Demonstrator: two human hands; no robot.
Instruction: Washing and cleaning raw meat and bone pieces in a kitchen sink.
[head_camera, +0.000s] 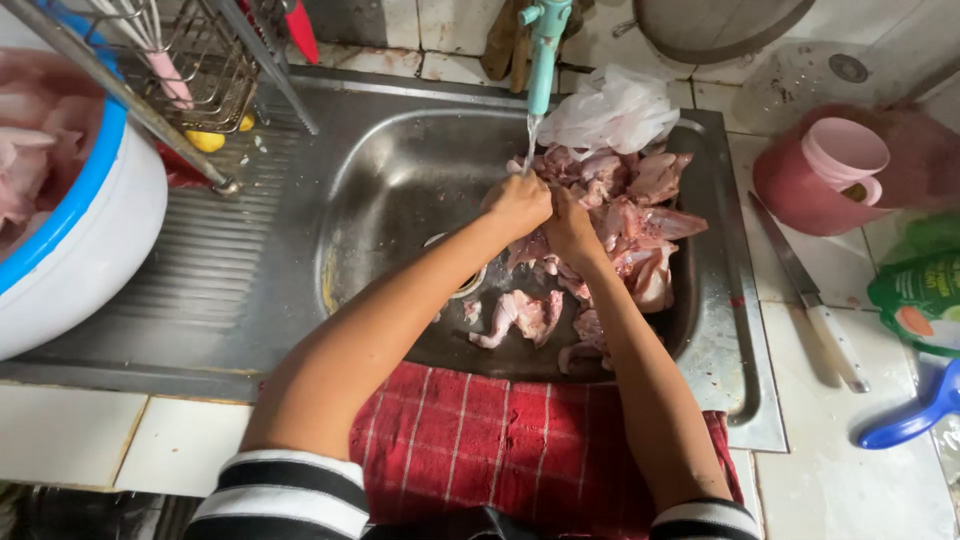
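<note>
While water runs from the turquoise tap (545, 50), both hands meet in the steel sink (400, 170), head view only.

Left hand (518, 203): fingers curled shut, knuckles up, directly under the thin stream. Right hand (570, 225): also closed, pressed against the left. Hands together, clamped on a small meat piece (527, 248) that shows pale pink just below them; most of it is hidden, so its long axis and pointing cannot be told.

Raw chicken pile (625, 205): heaped in the far right part of the basin, touching the right hand's far side. White plastic bag (612, 110) sits at the pile's far edge, by the tap.

Loose cut pieces (525, 315) lie on the basin floor nearer the person, between the forearms; the largest lies roughly left to right.

Red checked cloth (500, 440) drapes over the sink's near rim.

Surface right of sink: knife (810, 290), blade away from the person, white handle toward them; pink jug (835, 170) beyond it.

Left: white basin with blue rim (90, 200), pink meat inside.
</note>
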